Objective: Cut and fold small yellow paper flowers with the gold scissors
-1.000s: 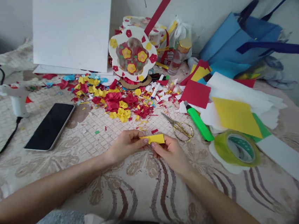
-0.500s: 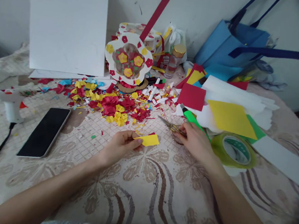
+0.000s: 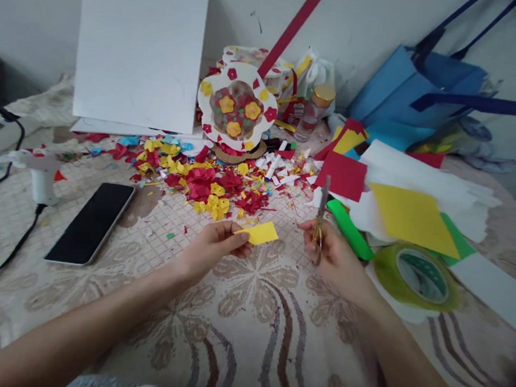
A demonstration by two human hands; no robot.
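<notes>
Between the thumb and fingers of my left hand [image 3: 221, 241] is a small yellow paper strip [image 3: 263, 233], its free end pointing right. My right hand [image 3: 332, 249] grips a pair of scissors [image 3: 320, 221] by the handles, blades pointing up and away from me. A gap separates the scissors from the yellow paper. Just beyond my right hand lies a green utility knife [image 3: 350, 230]. Past both hands spreads a heap of red and yellow paper flowers [image 3: 213, 186]. Behind the heap stands a flower-shaped white fan [image 3: 204, 109] decorated with paper blossoms.
A phone [image 3: 91, 223] and a white glue gun [image 3: 43, 179] with a black cord lie at left. At right are a tape roll [image 3: 414, 275], a yellow sheet [image 3: 413, 217] and a red sheet [image 3: 342, 175]. Farther back stand a white board [image 3: 139, 51], a glass jar [image 3: 314, 111] and a blue bag [image 3: 413, 93].
My right hand has lifted the scissors off the tablecloth and turned their blades upward. The left hand still holds the yellow strip. The whole view has shifted slightly, moving the scene rightward.
</notes>
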